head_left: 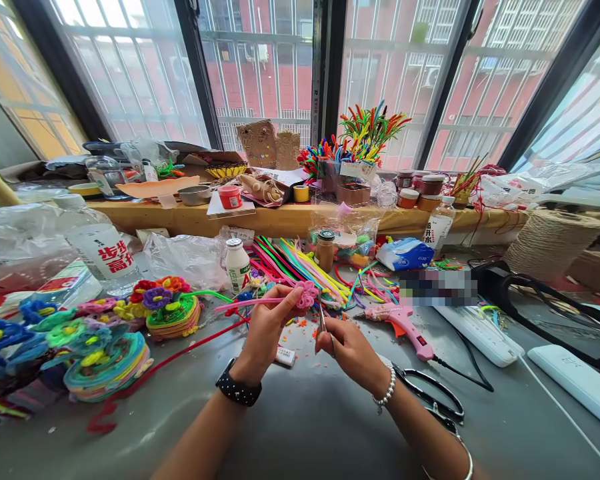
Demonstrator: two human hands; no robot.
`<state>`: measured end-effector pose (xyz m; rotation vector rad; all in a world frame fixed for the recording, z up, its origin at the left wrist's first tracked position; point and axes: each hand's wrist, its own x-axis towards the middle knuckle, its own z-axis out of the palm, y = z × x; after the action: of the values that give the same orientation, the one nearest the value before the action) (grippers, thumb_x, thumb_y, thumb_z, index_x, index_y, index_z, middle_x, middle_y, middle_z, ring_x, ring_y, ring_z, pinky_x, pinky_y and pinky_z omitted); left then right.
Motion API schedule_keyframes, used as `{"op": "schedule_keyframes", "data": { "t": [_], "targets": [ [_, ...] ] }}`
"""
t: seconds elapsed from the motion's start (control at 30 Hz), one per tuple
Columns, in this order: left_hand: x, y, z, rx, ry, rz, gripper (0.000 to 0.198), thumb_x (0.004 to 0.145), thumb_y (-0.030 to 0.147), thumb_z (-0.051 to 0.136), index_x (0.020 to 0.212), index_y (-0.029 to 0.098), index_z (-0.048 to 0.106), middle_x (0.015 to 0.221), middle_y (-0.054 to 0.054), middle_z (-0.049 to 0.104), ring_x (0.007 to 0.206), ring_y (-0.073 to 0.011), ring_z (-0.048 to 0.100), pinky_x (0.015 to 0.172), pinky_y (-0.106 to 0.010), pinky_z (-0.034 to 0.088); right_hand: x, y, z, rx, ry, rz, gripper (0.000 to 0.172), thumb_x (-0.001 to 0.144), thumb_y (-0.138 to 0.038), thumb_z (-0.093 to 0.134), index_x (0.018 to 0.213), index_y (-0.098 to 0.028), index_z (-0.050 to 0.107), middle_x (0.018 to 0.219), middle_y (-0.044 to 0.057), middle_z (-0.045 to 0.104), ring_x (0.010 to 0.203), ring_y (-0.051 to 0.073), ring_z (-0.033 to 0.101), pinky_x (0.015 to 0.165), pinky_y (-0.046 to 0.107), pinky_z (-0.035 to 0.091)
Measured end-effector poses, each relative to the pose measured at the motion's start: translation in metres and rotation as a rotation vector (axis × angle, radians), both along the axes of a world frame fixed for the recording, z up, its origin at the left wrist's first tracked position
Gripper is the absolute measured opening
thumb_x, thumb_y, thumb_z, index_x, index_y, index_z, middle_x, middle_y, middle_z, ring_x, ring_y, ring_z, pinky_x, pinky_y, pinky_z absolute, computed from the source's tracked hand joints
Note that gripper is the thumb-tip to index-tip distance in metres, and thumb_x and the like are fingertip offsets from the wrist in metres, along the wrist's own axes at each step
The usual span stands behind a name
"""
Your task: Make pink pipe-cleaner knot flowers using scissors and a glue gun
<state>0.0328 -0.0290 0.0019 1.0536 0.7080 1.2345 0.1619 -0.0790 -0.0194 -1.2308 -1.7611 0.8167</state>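
Note:
My left hand [273, 323] is closed on a pink pipe-cleaner flower [306, 294] whose stem runs off to the left. It wears a black watch at the wrist. My right hand [347, 347], with a bead bracelet, grips small metal scissors [322, 319] whose tips point up at the flower's underside. Both hands hover over the grey table [300, 420]. Finished pipe-cleaner flower coasters [174, 310] lie to the left, with more of them [100, 363] nearer the edge.
A pink glue gun [403, 323] and black scissors [430, 397] lie right of my hands. Loose coloured pipe cleaners [300, 263], a small white bottle [237, 265], a brown jar [325, 250], a water bottle [100, 247], a power strip [480, 330] and a twine spool [547, 243] crowd the table.

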Motion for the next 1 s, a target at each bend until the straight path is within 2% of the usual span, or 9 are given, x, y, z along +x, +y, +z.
{"op": "schedule_keyframes", "data": {
  "t": [0.13,0.3,0.5,0.7,1.0],
  "targets": [
    [-0.003,0.002,0.0,-0.001,0.011,-0.012,0.012,0.063,0.022,0.062,0.062,0.013,0.055,0.058,0.004,0.055,0.054,-0.0061,0.052,0.054,-0.016,0.044,0.001,-0.001,0.0,0.016,0.002,0.053,0.061,0.07,-0.068,0.022,0.054,-0.015,0.047,0.051,-0.001,0.044,0.049,0.01,0.041,0.046,0.02,0.03],
    [-0.005,0.002,0.001,0.043,0.031,-0.05,0.011,0.067,0.021,0.06,0.062,0.014,0.054,0.06,0.004,0.053,0.054,-0.0052,0.05,0.053,-0.015,0.042,0.001,0.0,0.0,0.016,-0.002,0.05,0.06,0.07,-0.067,0.023,0.053,-0.015,0.046,0.049,-0.002,0.041,0.047,0.009,0.038,0.046,0.02,0.029],
    [-0.006,0.002,0.003,0.035,0.062,-0.065,0.012,0.067,0.021,0.06,0.06,0.014,0.054,0.059,0.005,0.051,0.054,-0.0052,0.049,0.054,-0.016,0.043,0.001,0.0,0.001,0.008,0.015,0.009,0.055,0.069,-0.067,0.029,0.049,-0.017,0.039,0.046,-0.003,0.039,0.045,0.008,0.034,0.043,0.02,0.027],
    [-0.009,0.005,0.005,0.017,0.081,-0.076,0.012,0.065,0.02,0.062,0.06,0.014,0.054,0.061,0.005,0.051,0.054,-0.0052,0.049,0.056,-0.017,0.045,0.002,0.001,0.0,-0.017,0.044,-0.032,0.045,0.07,-0.054,0.044,0.047,-0.018,0.031,0.044,-0.004,0.039,0.043,0.007,0.034,0.043,0.019,0.027],
    [-0.012,0.008,0.003,-0.052,-0.004,-0.161,0.01,0.065,0.017,0.062,0.072,0.015,0.055,0.07,0.003,0.056,0.063,-0.0076,0.055,0.062,-0.02,0.048,0.004,0.004,-0.005,-0.005,0.01,-0.065,0.042,0.068,-0.048,0.052,0.046,-0.018,0.032,0.043,-0.006,0.036,0.043,0.007,0.031,0.042,0.019,0.024]
  ]
}}
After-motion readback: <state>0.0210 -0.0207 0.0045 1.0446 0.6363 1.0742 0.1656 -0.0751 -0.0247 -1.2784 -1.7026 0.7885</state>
